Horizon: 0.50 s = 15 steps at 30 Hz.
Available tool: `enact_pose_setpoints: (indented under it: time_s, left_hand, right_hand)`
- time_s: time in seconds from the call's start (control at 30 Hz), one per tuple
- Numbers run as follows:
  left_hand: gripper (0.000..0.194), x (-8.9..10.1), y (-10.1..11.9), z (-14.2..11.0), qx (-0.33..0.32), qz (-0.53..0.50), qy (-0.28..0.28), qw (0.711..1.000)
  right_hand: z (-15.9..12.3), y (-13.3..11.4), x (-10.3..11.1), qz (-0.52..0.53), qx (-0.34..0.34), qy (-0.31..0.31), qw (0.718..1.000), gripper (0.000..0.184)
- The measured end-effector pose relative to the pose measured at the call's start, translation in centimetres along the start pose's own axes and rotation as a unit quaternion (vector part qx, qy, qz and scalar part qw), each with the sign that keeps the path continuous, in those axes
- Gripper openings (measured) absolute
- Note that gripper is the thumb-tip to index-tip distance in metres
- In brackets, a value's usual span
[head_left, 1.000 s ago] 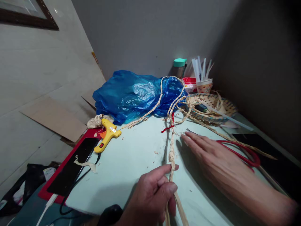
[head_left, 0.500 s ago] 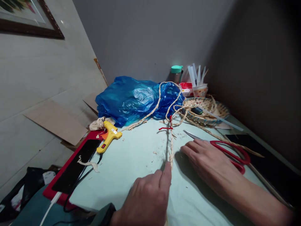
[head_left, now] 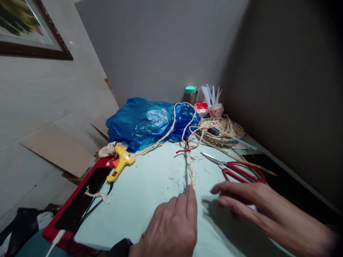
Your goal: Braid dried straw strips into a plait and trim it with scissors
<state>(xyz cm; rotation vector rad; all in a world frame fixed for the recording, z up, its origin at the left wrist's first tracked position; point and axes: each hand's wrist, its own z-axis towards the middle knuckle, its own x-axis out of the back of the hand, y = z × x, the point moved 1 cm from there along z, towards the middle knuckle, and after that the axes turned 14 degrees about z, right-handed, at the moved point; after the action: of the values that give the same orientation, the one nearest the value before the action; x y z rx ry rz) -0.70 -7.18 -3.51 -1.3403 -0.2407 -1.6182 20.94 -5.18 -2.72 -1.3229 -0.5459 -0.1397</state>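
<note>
A pale braided straw cord point(head_left: 191, 167) runs up the middle of the table, with a short red tie point(head_left: 183, 151) knotted around its upper part. My left hand point(head_left: 171, 221) is closed on the lower end of this cord, index finger along it; the part under the hand is hidden. To the right, my right hand point(head_left: 249, 203) hovers above the tabletop with its fingers apart and nothing in them. Just beyond it lie red-handled scissors point(head_left: 222, 163), not touched by its fingertips.
A yellow glue gun point(head_left: 122, 164) lies left beside a black phone point(head_left: 83, 200). Behind are a blue plastic bag point(head_left: 142, 121), a woven basket point(head_left: 235, 130), a paper cup point(head_left: 215, 110) of glue sticks and a green-lidded bottle point(head_left: 190, 93). A dark flat object point(head_left: 292, 185) lies right.
My right hand has come off the scissors and drawn back toward me, lifting, its fingers spreading. My left hand stays on the cord. The camera view has shifted slightly.
</note>
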Motion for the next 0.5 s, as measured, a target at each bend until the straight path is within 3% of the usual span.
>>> enact_pose_setpoints:
  time_s: [0.03, 0.13, 0.2, 0.3, 0.37, 0.5]
  left_hand:
    - [0.055, -0.1, 0.0, 0.2, -0.004, -0.016, 0.014, 1.0]
    - [0.052, -0.5, -0.3, 0.4, 0.012, -0.115, 0.033, 0.993]
    - [0.049, -0.6, -0.8, 0.4, 0.04, -0.225, 0.0, 0.974]
    - [0.043, -0.3, -1.4, 0.3, 0.107, -0.402, -0.094, 0.904]
    - [0.039, 0.0, -1.6, 0.3, 0.158, -0.482, -0.151, 0.849]
    - [0.031, 0.1, -1.3, 0.2, 0.227, -0.577, -0.207, 0.757]
  right_hand:
    - [1.3, -0.5, -0.4, 0.03, -0.03, -0.049, 0.998, 0.033]
    - [4.0, -1.4, -2.0, 0.182, -0.073, -0.113, 0.974, 0.03]
    - [4.4, -1.3, -3.1, 0.288, -0.102, -0.109, 0.946, 0.027]
    - [3.5, -1.0, -4.1, 0.392, -0.147, -0.092, 0.903, 0.028]
    - [2.5, -1.2, -4.5, 0.415, -0.166, -0.113, 0.888, 0.029]
    - [1.2, -2.0, -5.1, 0.352, -0.138, -0.141, 0.915, 0.023]
